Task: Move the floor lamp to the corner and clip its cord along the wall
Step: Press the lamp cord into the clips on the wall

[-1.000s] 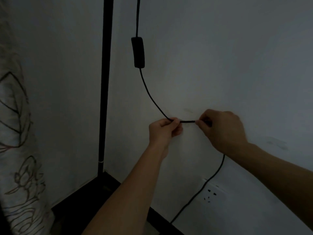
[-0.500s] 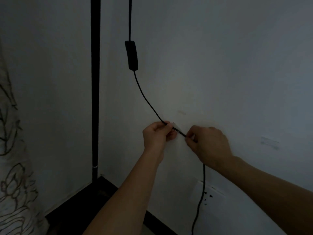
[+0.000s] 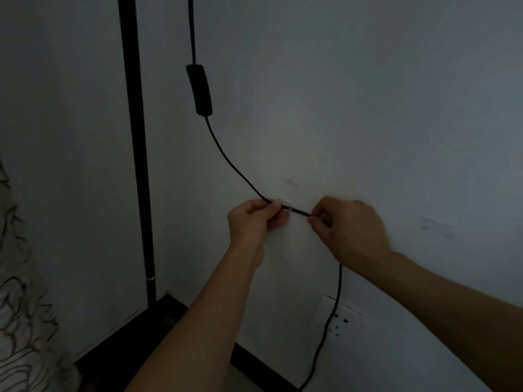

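The floor lamp's black pole [image 3: 135, 154] stands in the room corner. Its black cord [image 3: 226, 159] hangs down the right wall through an inline switch [image 3: 199, 90], then curves right to my hands. My left hand [image 3: 254, 222] pinches the cord against the wall beside a small clear clip [image 3: 283, 205]. My right hand [image 3: 348, 224] pinches the same cord a little further right. Below my right hand the cord drops to the floor past a wall socket [image 3: 339, 318].
A dark baseboard [image 3: 254, 363] runs along the bottom of the walls. A pale curtain with a leaf pattern [image 3: 22, 321] hangs at the left edge. Faint tape marks [image 3: 438, 227] show on the wall to the right.
Both hands keep hold of the cord. The stretch between them went from level to sloping down to the right, and the cord below my right hand now hangs straighter.
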Demonstrator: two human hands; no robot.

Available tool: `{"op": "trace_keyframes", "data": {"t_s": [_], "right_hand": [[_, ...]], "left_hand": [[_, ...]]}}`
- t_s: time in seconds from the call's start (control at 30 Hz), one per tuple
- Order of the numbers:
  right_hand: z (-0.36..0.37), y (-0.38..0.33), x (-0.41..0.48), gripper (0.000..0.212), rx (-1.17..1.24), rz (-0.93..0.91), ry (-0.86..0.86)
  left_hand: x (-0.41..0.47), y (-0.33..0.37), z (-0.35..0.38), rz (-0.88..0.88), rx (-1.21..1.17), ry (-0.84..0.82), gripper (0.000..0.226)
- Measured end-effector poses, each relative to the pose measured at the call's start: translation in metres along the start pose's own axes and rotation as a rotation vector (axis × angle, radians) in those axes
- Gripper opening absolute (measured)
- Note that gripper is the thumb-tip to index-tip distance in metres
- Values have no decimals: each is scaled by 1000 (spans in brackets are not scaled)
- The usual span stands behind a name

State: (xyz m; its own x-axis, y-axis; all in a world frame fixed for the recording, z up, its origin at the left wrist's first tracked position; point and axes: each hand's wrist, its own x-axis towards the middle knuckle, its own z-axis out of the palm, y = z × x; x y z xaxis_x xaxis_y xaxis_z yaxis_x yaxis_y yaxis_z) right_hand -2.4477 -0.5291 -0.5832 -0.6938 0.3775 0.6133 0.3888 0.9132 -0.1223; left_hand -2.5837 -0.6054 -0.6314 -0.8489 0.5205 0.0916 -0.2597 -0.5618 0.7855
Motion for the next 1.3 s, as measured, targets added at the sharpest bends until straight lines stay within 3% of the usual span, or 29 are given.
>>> {"op": "trace_keyframes", "data": {"t_s": [0.13, 0.4, 0.57, 0.73, 1.03, 1.17, 1.3], "right_hand": [[-10, 1, 5, 17, -20, -21, 23], [-8, 2, 9, 17, -90, -20, -30], [-9, 0, 11, 17, -72, 9, -61], [-24, 6, -3, 25, 14, 96, -114], [-58, 37, -78, 11, 358, 417, -250], [-80, 53, -95, 9, 519, 532, -79], [-91, 57, -89, 12, 483, 488, 65]], "left_hand": [[-1, 2, 1, -27, -67, -16, 11], [3, -4, -2, 126, 160, 69, 14], [0, -6, 0, 102, 165, 102, 13], [-3, -4, 3, 54, 178, 124, 12], [-11, -12, 18, 123, 241, 178, 15], [-19, -19, 24, 114, 239, 187, 19], [-34, -24, 29, 130, 332, 216, 17]]}}
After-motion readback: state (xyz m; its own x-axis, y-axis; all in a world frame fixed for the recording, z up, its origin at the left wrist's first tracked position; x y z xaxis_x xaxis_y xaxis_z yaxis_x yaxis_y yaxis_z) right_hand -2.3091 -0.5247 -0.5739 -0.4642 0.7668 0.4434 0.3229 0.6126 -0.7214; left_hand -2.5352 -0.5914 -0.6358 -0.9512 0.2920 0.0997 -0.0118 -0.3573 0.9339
